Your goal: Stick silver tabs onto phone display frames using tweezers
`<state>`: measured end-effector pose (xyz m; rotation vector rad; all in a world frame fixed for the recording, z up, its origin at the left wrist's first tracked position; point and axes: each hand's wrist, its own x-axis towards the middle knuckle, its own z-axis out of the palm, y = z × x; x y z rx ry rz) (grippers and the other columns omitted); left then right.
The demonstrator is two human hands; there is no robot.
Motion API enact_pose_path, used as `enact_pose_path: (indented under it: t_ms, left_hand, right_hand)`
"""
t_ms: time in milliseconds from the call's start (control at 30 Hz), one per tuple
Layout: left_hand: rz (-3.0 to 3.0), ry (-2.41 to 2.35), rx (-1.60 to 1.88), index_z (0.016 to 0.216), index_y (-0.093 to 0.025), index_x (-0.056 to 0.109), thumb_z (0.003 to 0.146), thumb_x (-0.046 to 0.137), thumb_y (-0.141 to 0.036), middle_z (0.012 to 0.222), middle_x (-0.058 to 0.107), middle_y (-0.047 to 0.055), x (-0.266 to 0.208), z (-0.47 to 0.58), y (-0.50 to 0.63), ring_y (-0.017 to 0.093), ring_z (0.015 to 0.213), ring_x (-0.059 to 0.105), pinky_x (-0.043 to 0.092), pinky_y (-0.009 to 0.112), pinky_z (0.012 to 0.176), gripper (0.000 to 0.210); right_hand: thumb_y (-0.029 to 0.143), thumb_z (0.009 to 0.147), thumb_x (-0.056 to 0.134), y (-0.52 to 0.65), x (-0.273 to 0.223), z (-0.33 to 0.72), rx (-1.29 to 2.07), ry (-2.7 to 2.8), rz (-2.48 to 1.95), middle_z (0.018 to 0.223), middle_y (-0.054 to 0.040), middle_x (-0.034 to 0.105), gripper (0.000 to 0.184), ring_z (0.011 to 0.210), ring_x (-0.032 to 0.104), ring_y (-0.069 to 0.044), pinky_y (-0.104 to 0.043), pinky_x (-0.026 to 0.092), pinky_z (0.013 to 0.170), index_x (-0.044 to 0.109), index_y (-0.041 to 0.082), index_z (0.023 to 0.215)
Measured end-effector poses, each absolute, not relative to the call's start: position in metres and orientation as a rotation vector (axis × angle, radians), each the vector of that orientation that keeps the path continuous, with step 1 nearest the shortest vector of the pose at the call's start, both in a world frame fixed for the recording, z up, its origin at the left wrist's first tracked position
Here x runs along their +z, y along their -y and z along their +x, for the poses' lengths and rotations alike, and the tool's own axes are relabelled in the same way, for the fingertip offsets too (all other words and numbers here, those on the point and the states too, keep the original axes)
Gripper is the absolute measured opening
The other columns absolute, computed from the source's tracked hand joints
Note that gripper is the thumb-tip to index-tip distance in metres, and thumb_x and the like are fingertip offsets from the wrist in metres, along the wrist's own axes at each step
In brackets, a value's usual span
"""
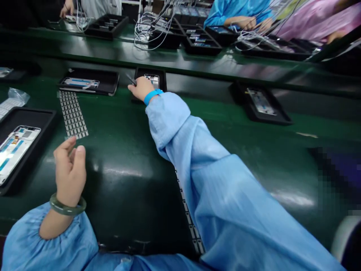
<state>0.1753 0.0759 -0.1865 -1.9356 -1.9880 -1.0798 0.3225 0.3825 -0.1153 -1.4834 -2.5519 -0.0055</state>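
Observation:
My right hand (142,88), with a blue band at the wrist, reaches far forward over a small black tray (162,81). A slim dark tool (131,79), perhaps tweezers, sticks out to the left from its closed fingers. Inside that tray lies a phone frame (153,79), partly hidden by the hand. My left hand (70,171) is raised at the left, fingers loosely bent, thumb apart, holding nothing. Just beyond its fingertips lies a sheet of small grey parts (73,114). Another such strip (186,212) shows partly from under my right sleeve.
On the green bench (118,150), a black tray (42,116) with a phone frame (19,148) stands left. More trays with frames sit at back left (109,82) and right (275,117). Behind a raised ledge (113,52), co-workers' hands (245,22) work among cables and trays.

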Motion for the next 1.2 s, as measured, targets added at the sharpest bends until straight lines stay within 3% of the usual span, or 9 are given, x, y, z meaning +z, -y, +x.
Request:
enact_pose_path:
  t_ms: [133,233,300,433,667,800,1000,1100,1200]
  left_hand:
    - [-1.851,2.165,-0.948,0.141,-0.014,0.033,0.090,0.048,-0.039,0.144,0.035,0.024,-0.177,0.188,-0.092,0.041,0.136,0.030,0.032,0.066,0.105,0.059]
    - [-1.856,2.336,-0.662,0.146,-0.013,0.024,0.091,0.042,-0.045,0.153,0.019,0.025,-0.176,0.179,-0.113,0.043,0.142,0.015,0.022,0.070,0.105,0.067]
    - [-1.843,2.395,-0.529,0.146,-0.011,0.025,0.092,0.035,-0.048,0.153,0.020,0.025,-0.178,0.164,-0.126,0.043,0.141,0.017,0.019,0.072,0.105,0.066]
    - [-1.905,2.396,-0.418,0.139,-0.010,0.039,0.093,0.028,-0.046,0.144,0.039,0.024,-0.180,0.141,-0.132,0.041,0.134,0.035,0.024,0.071,0.103,0.060]
    - [-1.994,2.319,-0.314,0.139,-0.011,0.039,0.093,0.029,-0.044,0.144,0.041,0.022,-0.181,0.158,-0.078,0.038,0.134,0.037,0.029,0.068,0.102,0.058]
    - [-1.988,2.301,-0.286,0.140,-0.010,0.038,0.094,0.025,-0.045,0.145,0.040,0.021,-0.183,0.163,-0.048,0.037,0.134,0.036,0.027,0.067,0.104,0.059]
    - [-2.085,2.123,-0.181,0.146,-0.016,0.025,0.095,0.019,-0.051,0.146,0.040,0.014,-0.184,0.173,0.004,0.032,0.135,0.036,0.030,0.060,0.105,0.062]
    - [-2.199,2.046,-0.114,0.150,-0.022,0.012,0.095,0.022,-0.048,0.148,0.038,0.010,-0.184,0.173,0.047,0.031,0.135,0.037,0.035,0.059,0.102,0.062]
    - [-2.315,2.037,-0.063,0.148,-0.032,0.017,0.092,0.033,-0.052,0.143,0.047,0.003,-0.175,0.163,0.086,0.028,0.125,0.050,0.046,0.051,0.096,0.062]
  right_hand:
    - [0.033,0.080,0.065,-0.368,-0.120,0.364,-0.112,2.724,-1.527,0.110,-0.0185,0.065,0.040,0.101,0.062,-0.030,-0.037,0.049,0.082,0.061,0.009,0.112]
    - [0.021,0.088,0.052,-0.356,-0.127,0.384,-0.167,2.803,-1.493,0.119,-0.0208,0.059,0.034,0.099,0.064,-0.029,-0.037,0.048,0.078,0.058,0.009,0.119]
    - [0.015,0.091,0.041,-0.351,-0.127,0.390,-0.214,2.824,-1.460,0.121,-0.0218,0.058,0.034,0.100,0.064,-0.030,-0.037,0.047,0.077,0.057,0.008,0.120]
    - [0.016,0.091,0.041,-0.339,-0.110,0.393,-0.289,2.853,-1.406,0.120,-0.0202,0.059,0.034,0.101,0.063,-0.032,-0.036,0.045,0.074,0.057,0.009,0.120]
    - [0.026,0.089,0.050,-0.253,-0.088,0.414,-0.269,3.017,-1.174,0.111,-0.0104,0.065,0.027,0.090,0.066,-0.026,-0.031,0.040,0.061,0.063,0.018,0.111]
    - [0.021,0.090,0.047,-0.179,-0.086,0.422,-0.109,3.212,-0.866,0.103,-0.0103,0.067,0.023,0.077,0.067,-0.022,-0.030,0.036,0.053,0.062,0.014,0.106]
    - [0.047,0.090,0.050,-0.137,-0.075,0.413,0.616,3.356,-0.421,0.102,-0.0054,0.070,0.036,0.086,0.067,-0.021,-0.028,0.040,0.059,0.065,0.019,0.106]
    - [0.041,0.091,0.049,-0.157,-0.075,0.404,0.611,3.229,-0.592,0.108,-0.0054,0.069,0.032,0.094,0.066,-0.022,-0.028,0.044,0.067,0.063,0.019,0.109]
    - [0.032,0.091,0.050,-0.185,-0.080,0.399,0.469,3.084,-0.787,0.112,-0.0071,0.067,0.027,0.102,0.064,-0.023,-0.030,0.045,0.076,0.063,0.018,0.110]
